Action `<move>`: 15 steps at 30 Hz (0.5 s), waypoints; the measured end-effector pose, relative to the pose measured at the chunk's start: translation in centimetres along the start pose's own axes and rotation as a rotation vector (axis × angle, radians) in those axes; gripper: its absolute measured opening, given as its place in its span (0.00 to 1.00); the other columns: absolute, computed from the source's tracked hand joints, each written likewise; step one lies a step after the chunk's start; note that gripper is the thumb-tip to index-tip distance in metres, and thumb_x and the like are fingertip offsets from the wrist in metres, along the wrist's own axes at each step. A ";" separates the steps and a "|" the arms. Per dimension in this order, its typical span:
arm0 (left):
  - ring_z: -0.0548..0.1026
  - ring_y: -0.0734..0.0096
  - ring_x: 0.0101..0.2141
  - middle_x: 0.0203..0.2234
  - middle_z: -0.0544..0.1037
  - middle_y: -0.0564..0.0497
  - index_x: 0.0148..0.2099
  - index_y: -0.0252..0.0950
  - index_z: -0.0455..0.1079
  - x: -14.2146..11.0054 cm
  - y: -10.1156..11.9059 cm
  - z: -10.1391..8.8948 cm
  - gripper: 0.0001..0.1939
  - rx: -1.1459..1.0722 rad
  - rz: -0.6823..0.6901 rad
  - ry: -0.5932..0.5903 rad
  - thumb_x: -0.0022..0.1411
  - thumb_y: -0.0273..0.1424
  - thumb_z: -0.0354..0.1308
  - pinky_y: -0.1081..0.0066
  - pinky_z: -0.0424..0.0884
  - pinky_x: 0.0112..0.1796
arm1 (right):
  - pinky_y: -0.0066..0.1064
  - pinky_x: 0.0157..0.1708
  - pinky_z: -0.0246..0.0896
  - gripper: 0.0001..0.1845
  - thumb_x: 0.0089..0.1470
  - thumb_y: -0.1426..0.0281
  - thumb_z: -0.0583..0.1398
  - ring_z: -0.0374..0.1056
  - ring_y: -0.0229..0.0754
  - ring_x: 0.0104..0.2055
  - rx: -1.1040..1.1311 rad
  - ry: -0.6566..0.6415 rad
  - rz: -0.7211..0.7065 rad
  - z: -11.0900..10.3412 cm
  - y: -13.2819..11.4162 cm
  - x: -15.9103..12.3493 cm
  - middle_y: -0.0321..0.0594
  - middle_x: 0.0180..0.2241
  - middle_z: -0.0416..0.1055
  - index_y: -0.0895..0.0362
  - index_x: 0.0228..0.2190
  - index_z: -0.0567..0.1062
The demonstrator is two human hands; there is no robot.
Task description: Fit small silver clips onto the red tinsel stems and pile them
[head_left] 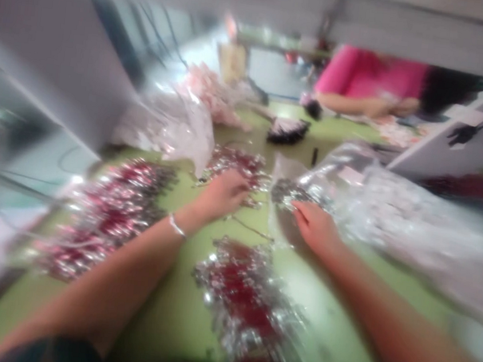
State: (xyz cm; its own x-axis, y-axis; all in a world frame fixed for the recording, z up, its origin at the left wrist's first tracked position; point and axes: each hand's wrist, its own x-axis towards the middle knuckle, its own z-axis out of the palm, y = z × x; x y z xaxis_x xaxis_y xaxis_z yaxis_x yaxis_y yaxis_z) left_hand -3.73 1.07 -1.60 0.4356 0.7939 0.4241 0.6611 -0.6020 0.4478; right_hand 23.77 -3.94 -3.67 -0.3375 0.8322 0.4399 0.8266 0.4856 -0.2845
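Note:
My left hand (225, 193) reaches over a small pile of shiny red and silver pieces (243, 163) in the middle of the table. Its fingers are curled together at the pile's near edge; what is in them is hidden. At a clear plastic bag (278, 228), my right hand (313, 226) has its thumb and forefinger drawn together beside small silver pieces (289, 193). Blur hides what they pinch. Between my forearms lies a bundle of red and silver glittering pieces (244, 296). A larger heap of the same kind (112, 213) is left of my left forearm.
Clear plastic bags with pale contents lie at the right (410, 222) and back left (174, 122). A black-edged pale bundle (287, 131) sits farther back on the green table (176, 306). Grey panels (84, 38) frame the space. Across it, a person in pink (373, 77) works.

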 end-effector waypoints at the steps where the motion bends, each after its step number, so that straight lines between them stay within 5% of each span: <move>1: 0.72 0.64 0.39 0.34 0.76 0.46 0.36 0.35 0.75 -0.1 0.3 -0.1 0.08 0.073 0.018 -0.074 0.63 0.33 0.57 0.62 0.70 0.44 | 0.39 0.39 0.66 0.17 0.63 0.68 0.50 0.72 0.46 0.38 0.013 0.006 -0.007 -0.1 -0.1 0.0 0.46 0.37 0.77 0.55 0.43 0.77; 6: 0.71 0.60 0.40 0.33 0.75 0.44 0.34 0.33 0.75 -0.7 0.8 0.5 0.09 0.281 0.014 -0.269 0.63 0.29 0.55 0.62 0.68 0.43 | 0.37 0.36 0.65 0.17 0.64 0.68 0.49 0.72 0.44 0.36 0.042 -0.070 -0.067 -0.7 -1.3 0.1 0.46 0.35 0.76 0.56 0.41 0.78; 11: 0.73 0.63 0.39 0.32 0.79 0.47 0.32 0.36 0.76 -0.2 0.4 -0.1 0.11 0.110 -0.044 -0.197 0.64 0.31 0.56 0.61 0.69 0.45 | 0.36 0.38 0.65 0.15 0.63 0.69 0.51 0.72 0.43 0.37 0.125 -0.054 -0.043 -1.1 -1.9 0.1 0.43 0.35 0.77 0.54 0.40 0.77; 15: 0.75 0.67 0.35 0.33 0.80 0.49 0.36 0.36 0.76 0.2 0.8 -1.2 0.11 -0.111 -0.186 -0.001 0.64 0.33 0.54 0.65 0.71 0.40 | 0.35 0.36 0.64 0.13 0.62 0.69 0.52 0.72 0.42 0.35 0.185 -0.042 0.015 -1.1 -2.0 0.2 0.42 0.34 0.77 0.54 0.38 0.77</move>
State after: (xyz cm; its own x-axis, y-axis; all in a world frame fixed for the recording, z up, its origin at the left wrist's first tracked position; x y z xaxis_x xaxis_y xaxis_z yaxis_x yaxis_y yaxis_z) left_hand -3.87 0.71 -0.19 0.3128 0.8925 0.3250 0.6593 -0.4503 0.6022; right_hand 22.55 -4.99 -2.06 -0.3473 0.8484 0.3996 0.7361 0.5106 -0.4443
